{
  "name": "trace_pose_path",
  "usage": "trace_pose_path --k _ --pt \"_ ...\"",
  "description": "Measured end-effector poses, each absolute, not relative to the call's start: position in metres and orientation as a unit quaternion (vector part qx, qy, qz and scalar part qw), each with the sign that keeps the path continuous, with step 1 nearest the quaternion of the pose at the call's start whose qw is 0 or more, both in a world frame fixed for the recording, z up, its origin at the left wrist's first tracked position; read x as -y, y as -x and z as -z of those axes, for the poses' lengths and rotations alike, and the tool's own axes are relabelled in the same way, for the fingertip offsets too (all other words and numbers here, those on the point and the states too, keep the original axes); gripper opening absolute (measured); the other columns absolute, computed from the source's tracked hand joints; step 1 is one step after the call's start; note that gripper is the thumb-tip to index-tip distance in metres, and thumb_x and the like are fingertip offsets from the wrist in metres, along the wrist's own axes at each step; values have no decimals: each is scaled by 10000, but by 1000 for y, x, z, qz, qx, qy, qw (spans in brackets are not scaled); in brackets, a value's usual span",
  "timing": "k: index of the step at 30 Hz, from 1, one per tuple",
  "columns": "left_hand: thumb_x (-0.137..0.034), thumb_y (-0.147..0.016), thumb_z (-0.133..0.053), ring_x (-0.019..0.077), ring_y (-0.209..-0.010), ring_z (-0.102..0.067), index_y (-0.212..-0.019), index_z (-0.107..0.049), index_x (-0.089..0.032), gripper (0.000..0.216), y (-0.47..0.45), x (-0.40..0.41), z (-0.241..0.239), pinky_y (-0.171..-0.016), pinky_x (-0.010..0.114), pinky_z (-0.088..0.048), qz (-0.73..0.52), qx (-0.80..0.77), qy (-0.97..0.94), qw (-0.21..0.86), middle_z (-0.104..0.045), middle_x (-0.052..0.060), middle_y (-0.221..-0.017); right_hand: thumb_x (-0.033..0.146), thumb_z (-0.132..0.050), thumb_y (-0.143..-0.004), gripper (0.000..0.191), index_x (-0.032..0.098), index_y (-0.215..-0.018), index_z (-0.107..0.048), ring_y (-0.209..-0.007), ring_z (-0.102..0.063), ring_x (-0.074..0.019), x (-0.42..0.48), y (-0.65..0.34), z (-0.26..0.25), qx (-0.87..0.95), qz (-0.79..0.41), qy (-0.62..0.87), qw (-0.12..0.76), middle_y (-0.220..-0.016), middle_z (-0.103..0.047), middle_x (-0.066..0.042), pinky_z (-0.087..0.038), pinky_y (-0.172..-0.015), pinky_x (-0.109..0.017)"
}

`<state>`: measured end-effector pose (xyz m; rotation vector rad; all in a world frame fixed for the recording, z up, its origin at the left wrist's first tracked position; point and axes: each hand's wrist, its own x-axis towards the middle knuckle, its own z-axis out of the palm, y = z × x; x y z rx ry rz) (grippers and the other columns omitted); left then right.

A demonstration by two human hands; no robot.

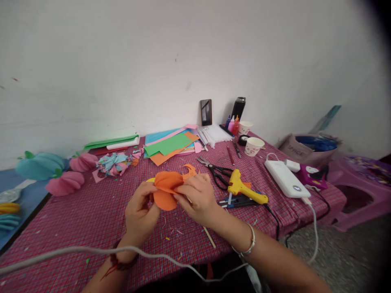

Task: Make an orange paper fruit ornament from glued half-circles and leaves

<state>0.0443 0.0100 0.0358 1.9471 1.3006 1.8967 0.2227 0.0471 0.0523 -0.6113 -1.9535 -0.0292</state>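
Note:
Both hands meet over the red checked tablecloth around an orange paper piece made of folded round layers. My left hand pinches its left edge with thumb and fingers closed. My right hand presses and grips its right side, fingers curled over the paper. Orange paper offcuts lie just behind the piece. A thin wooden stick lies on the cloth under my right wrist.
Black scissors, a yellow glue gun and a white power bank lie to the right. Coloured paper sheets, paper cups and bottles stand at the back. Pink and teal paper balls sit left. A white cable crosses the front.

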Motion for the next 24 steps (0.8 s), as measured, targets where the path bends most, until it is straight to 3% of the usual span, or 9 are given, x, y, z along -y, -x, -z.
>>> trace_pose_path --k 2,5,11,14,17,20,24 --pt "-100 -761 -663 122 -675 -596 -1041 -595 -235 318 -48 -10 -36 -581 236 -490 -655 -433 -614 80 -639 2 -860 202 -551 -933 109 220 -877 -643 -698 -552 -174 -48 -223 -51 829 30 250 499 -756 -698 -11 -321 -695 -358" --pt "-130 -755 -692 152 -765 -627 -1119 -597 -241 392 -49 -10 -36 -637 267 -509 -651 -438 -615 82 -659 22 -931 154 -490 -947 206 218 -813 -632 -680 -523 -170 -49 -224 -49 839 40 251 481 -717 -687 -5 -308 -701 -360" --pt "-71 -797 -613 145 -745 -581 -969 -663 -254 257 -40 -15 -32 -649 264 -487 -608 -408 -677 74 -623 8 -844 198 -533 -939 169 198 -808 -639 -718 -511 -172 -49 -224 -51 841 41 264 470 -753 -676 -16 -296 -705 -362" --pt "-63 -801 -597 154 -788 -638 -1136 -613 -246 382 -42 -15 -27 -685 270 -535 -575 -427 -696 39 -666 36 -946 260 -551 -941 154 190 -852 -655 -774 -528 -181 -47 -221 -53 834 39 288 469 -814 -676 -33 -297 -741 -372" --pt "-65 -812 -568 212 -982 -681 -1321 -498 -224 538 -47 -13 -23 -835 339 -567 -505 -449 -736 -33 -681 95 -1131 260 -538 -950 202 186 -796 -647 -756 -516 -176 -46 -219 -54 831 56 287 473 -781 -664 -26 -290 -732 -370" --pt "-66 -827 -535 235 -1047 -678 -1377 -447 -218 578 -52 -11 -21 -872 362 -572 -453 -445 -769 -77 -683 112 -1175 195 -513 -944 246 184 -720 -613 -706 -494 -163 -46 -219 -52 841 76 263 466 -709 -639 -6 -280 -705 -361" --pt "-73 -841 -543 233 -1048 -682 -1428 -391 -235 628 -53 -10 -19 -862 359 -580 -461 -444 -766 -57 -671 112 -1213 177 -500 -940 252 188 -705 -592 -684 -490 -157 -45 -219 -51 847 69 247 466 -683 -631 1 -292 -710 -356"
